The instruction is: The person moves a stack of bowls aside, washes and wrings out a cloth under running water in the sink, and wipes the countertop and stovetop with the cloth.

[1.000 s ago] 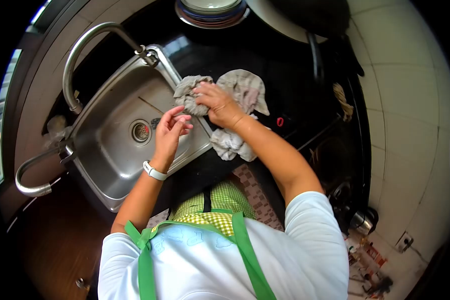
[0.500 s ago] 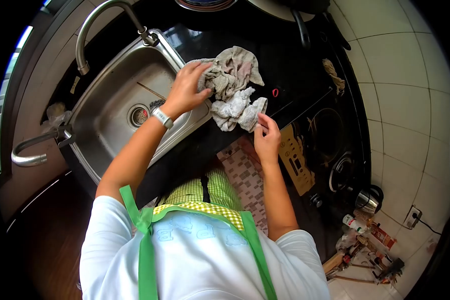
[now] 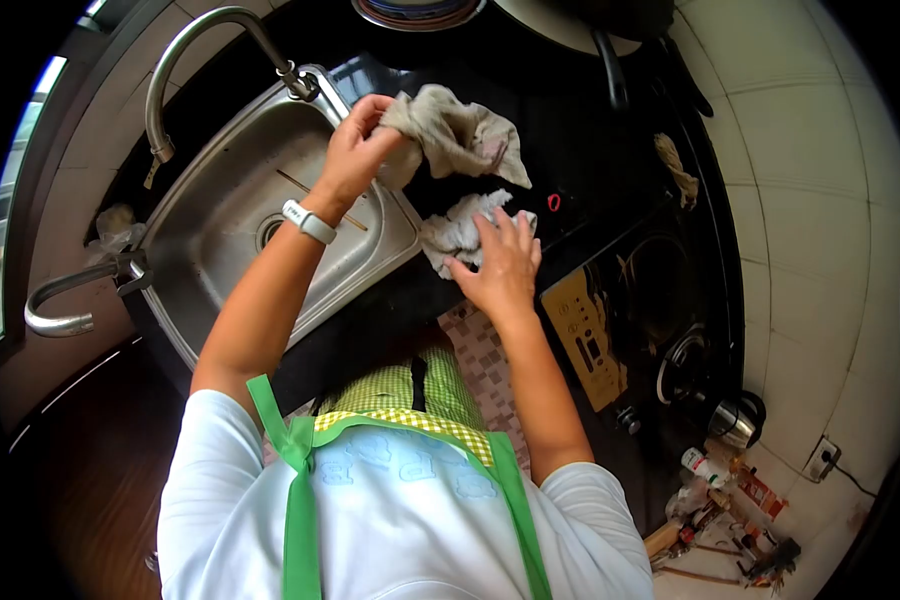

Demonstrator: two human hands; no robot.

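A greyish-beige cloth (image 3: 455, 135) hangs partly lifted from my left hand (image 3: 355, 150), whose fingers are closed on its left end beside the sink's rim. Just below it, a crumpled whitish cloth (image 3: 457, 232) lies on the black counter. My right hand (image 3: 505, 265) rests over this whitish cloth with its fingers spread, covering the right part of it. A stainless steel sink (image 3: 240, 190) is to the left of both cloths, with a thin brown stick (image 3: 295, 183) lying in its basin.
A curved tap (image 3: 205, 20) rises behind the sink. Right of the cloths lie a small red ring (image 3: 554, 202) and a stove with a gold control panel (image 3: 585, 335). A pan handle (image 3: 610, 75) juts out at the back; a kettle (image 3: 735, 420) stands at the right.
My left hand has taken hold of the greyish-beige cloth and lifted its left end. My right hand has moved left and spread over the whitish cloth, no longer pinching its edge.
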